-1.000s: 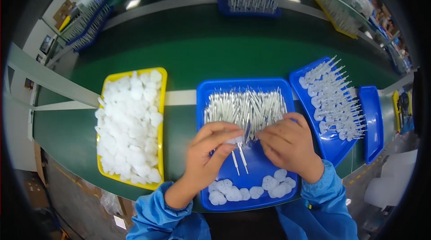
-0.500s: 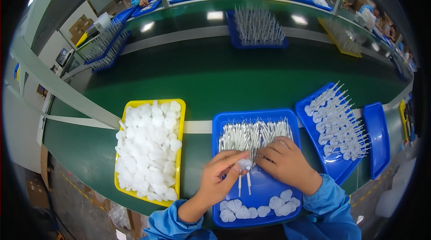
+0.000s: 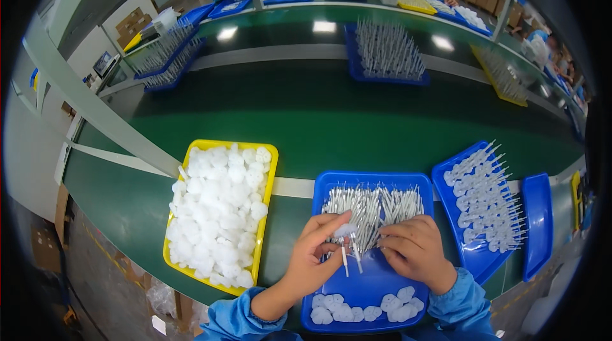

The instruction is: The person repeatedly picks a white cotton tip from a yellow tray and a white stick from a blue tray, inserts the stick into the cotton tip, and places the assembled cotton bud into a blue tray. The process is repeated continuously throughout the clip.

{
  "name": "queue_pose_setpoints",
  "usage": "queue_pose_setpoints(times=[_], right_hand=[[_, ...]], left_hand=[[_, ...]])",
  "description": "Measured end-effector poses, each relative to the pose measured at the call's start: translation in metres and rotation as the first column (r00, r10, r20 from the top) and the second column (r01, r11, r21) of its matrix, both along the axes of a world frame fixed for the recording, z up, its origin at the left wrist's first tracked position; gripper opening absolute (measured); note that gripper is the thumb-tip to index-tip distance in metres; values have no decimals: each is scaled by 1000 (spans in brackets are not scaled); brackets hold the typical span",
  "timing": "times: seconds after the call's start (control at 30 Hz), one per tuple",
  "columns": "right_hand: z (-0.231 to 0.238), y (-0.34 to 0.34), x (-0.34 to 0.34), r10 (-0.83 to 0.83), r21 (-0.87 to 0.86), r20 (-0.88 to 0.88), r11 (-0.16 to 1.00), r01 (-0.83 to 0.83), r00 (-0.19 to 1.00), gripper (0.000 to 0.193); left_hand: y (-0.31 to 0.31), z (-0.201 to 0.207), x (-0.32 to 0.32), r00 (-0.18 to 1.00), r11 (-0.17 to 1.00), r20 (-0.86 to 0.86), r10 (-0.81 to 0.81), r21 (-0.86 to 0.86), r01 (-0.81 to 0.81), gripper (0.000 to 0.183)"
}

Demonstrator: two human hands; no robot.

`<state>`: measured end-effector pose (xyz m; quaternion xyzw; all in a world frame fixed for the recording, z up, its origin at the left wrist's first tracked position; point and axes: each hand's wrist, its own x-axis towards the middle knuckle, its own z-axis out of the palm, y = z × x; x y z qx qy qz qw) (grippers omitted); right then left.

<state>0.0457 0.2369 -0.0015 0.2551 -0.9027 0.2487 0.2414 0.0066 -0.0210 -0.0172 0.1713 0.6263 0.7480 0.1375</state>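
Hands meet over the middle blue tray (image 3: 373, 181), where the work sits. The left hand (image 3: 312, 261) is pinched shut, thumb and forefinger closed on a small white round piece (image 3: 344, 231) with thin pins (image 3: 346, 263) hanging below the pinch. Just right of that grip, the right hand (image 3: 414, 250) is curled with its fingers folded in; whether they clasp anything cannot be told from here, as the palm faces down. Directly beyond both hands, against the far end of the same tray, lies a heap of loose metal pins (image 3: 373, 207), the fingertips touching its near edge. Nearer the body than the grip, at the tray's near end, rests a row of finished white pieces (image 3: 363, 306). Left of the left hand, well apart from the pinch, stands a yellow tray (image 3: 271, 169) piled with white round pads (image 3: 220, 213). Right of the right hand, an angled blue tray (image 3: 446, 172) holds rows of white pieces with pins (image 3: 488, 197) sticking out, and another blue tray (image 3: 539, 226) lies just past it. All rest on a green conveyor belt (image 3: 331, 124).
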Motion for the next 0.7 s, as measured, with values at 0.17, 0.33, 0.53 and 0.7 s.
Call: queue_pose_setpoints(times=[0.17,0.33,0.53,0.7], right_hand=[[-3,8,0,-37,-243,23,969,42,999,26],[-11,12,14,19,-635,287,753,175,958,21],[-1,9,14,223,-765,290,639,85,931,16],[-2,3,9,217,-748,385,643,166,897,20]], left_hand=[[0,-3,-4,991,987,-129,-46,-160,25,63],[5,-2,-1,999,992,-38,-9,-127,4,60],[4,-4,-5,990,985,-137,-44,-174,20,57],[24,17,-16,995,990,-80,-52,-131,41,58]])
